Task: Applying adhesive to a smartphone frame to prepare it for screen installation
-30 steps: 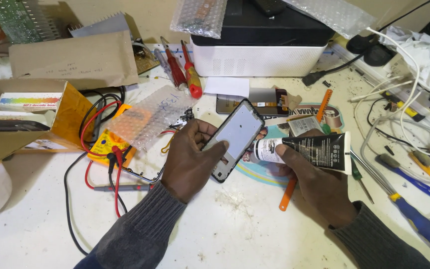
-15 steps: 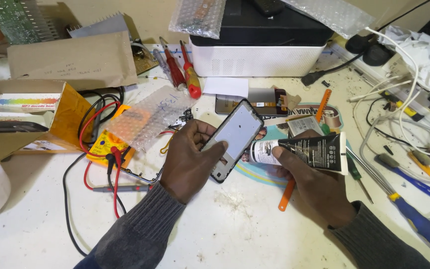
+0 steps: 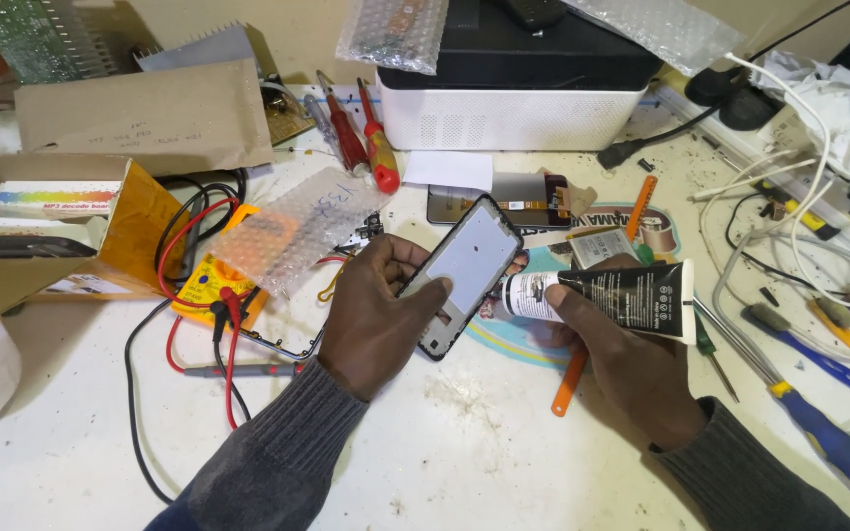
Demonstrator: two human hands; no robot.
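**Glue tube meets phone frame, mid-bench mess**

Left hand [image 3: 376, 320] is wrapped around a phone frame [image 3: 464, 270], thumb across its lower face, holding it tilted up off the tabletop [image 3: 464, 442]. Right hand [image 3: 632, 364] is clamped on a black glue tube [image 3: 632, 295], and the tube's white nozzle end sits right at the frame's right edge; can't quite tell if it touches.

Working out from the phone frame: just behind it lies a loose screen panel [image 3: 504, 202], with a white-and-black box [image 3: 514, 88] further back. Right under the tube there's an orange pry tool [image 3: 571, 379] on a round printed mat [image 3: 533, 339]. Left of the frame sits a bubble-wrap bag [image 3: 297, 231], then a yellow multimeter [image 3: 204, 295] with red and black leads. Behind-left, two red screwdrivers [image 3: 361, 143]. Far right, a blue-handled screwdriver [image 3: 823, 438] and tangled white cables [image 3: 819, 118].
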